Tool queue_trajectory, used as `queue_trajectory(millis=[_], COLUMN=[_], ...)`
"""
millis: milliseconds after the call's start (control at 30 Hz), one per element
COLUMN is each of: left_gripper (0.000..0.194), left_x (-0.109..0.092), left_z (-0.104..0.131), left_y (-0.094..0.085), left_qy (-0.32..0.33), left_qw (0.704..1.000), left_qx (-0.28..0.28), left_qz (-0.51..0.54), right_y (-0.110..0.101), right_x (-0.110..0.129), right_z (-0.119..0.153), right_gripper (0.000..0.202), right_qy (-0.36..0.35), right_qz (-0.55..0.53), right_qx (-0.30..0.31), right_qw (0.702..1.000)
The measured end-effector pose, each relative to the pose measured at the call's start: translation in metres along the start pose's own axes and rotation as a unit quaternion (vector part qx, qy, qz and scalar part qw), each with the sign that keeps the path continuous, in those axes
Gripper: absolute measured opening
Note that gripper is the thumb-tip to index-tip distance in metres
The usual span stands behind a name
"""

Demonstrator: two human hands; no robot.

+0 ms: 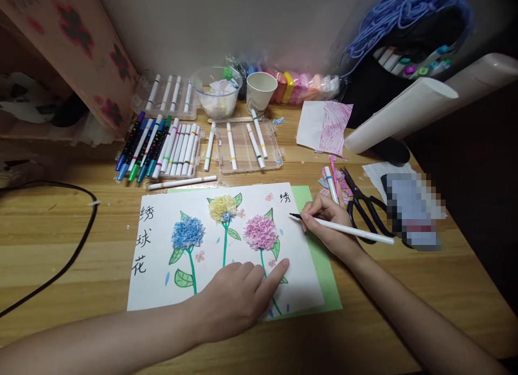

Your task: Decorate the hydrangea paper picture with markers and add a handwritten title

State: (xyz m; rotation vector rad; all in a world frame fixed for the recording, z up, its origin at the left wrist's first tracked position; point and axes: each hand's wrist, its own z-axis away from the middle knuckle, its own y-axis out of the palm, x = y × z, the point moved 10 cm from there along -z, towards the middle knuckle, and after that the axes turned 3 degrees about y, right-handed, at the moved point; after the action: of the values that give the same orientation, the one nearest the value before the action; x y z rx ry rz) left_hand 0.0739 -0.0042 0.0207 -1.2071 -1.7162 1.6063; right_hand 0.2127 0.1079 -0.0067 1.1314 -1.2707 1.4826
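Observation:
My right hand (327,224) pinches a white marker (354,230), its dark tip pointing left over the white paper (301,278), near the top right corner. My left hand (238,294) rests on the lower part of this sheet, index finger stretched out and the other fingers curled, with nothing seen in it. On the paper are a blue flower (188,232), a yellow flower (222,208) and a pink flower (261,232) of raised crumpled bits, with drawn green stems and leaves. Black written characters (144,237) run down its left side; another character (285,197) stands at top right. Green paper (329,294) lies underneath.
Black scissors (366,205) and a phone-like blurred object (413,210) lie at right. Behind the paper are several markers (178,148), an open plastic case (271,132), a clear bowl (218,102) and a paper cup (261,89). A black cable (76,251) curves at left.

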Motion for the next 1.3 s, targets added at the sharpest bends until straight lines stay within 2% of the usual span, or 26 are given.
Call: queue_trajectory(millis=[167,267,400,733,1033,1200,1300], left_gripper=[0.048,0.049,0.054,0.056,0.055,0.056,0.056], left_x=[0.001,0.002,0.001,0.001,0.001,0.000,0.000], left_z=[0.000,-0.001,0.000,0.005,0.004,0.004,0.004], left_y=[0.015,0.022,0.028,0.031,0.028,0.030,0.030], left_qy=[-0.004,-0.004,0.001,-0.001,0.000,0.006,0.006], left_qw=[0.997,0.993,0.990,0.991,0.993,0.992,0.992], left_qx=[0.075,0.113,0.137,0.129,0.115,0.122,0.122], left_qz=[0.008,0.014,0.022,0.035,0.035,0.027,0.024], right_y=[-0.002,-0.004,0.001,0.005,0.007,0.004,0.009], right_x=[-0.008,-0.004,0.001,0.007,0.007,0.008,0.009], right_z=[-0.010,-0.011,-0.008,-0.003,-0.003,-0.002,-0.001], right_gripper=[0.027,0.025,0.021,0.031,0.029,0.029,0.030], right_qy=[0.034,0.021,-0.001,-0.021,-0.021,-0.028,-0.030], right_qz=[-0.004,-0.007,0.006,0.132,0.156,0.159,0.153], right_qx=[-0.022,-0.041,-0.022,-0.018,-0.008,-0.023,0.005], right_qw=[0.999,0.999,1.000,0.991,0.987,0.987,0.988])
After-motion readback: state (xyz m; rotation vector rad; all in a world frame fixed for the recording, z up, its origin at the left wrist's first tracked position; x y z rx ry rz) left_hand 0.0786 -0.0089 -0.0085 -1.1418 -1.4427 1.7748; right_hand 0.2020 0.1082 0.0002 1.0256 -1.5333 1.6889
